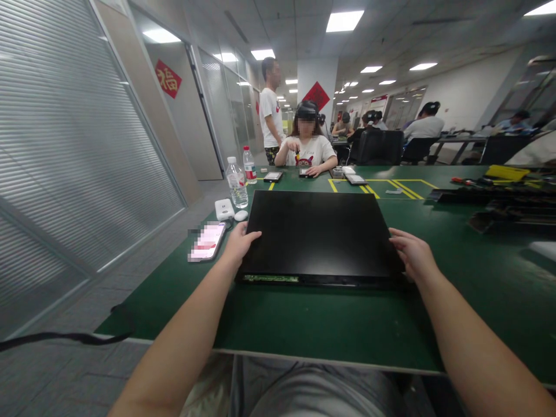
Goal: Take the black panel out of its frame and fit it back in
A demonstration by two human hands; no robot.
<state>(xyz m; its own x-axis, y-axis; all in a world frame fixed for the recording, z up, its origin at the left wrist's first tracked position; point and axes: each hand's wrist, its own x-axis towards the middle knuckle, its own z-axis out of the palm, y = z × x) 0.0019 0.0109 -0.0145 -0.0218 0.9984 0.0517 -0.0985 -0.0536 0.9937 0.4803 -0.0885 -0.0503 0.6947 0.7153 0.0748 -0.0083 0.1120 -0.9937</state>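
A large black display panel (pixel 319 234) lies face up on the green table (pixel 330 324) in front of me. Along its near edge, a strip of green circuit board (pixel 271 278) shows at the left. My left hand (pixel 240 242) grips the panel's left side, thumb on top and fingers partly hidden below the edge. On the opposite side, my right hand (pixel 412 253) is closed around the right edge, its fingers curled against the side.
Left of the panel are a phone (pixel 208 241), a white power bank (pixel 224 209) and two water bottles (pixel 237 182). Dark metal strips (pixel 490 202) and a yellow tool (pixel 506 172) lie at the right. Across the table a person (pixel 306 145) sits with small devices; another person (pixel 271 110) stands behind.
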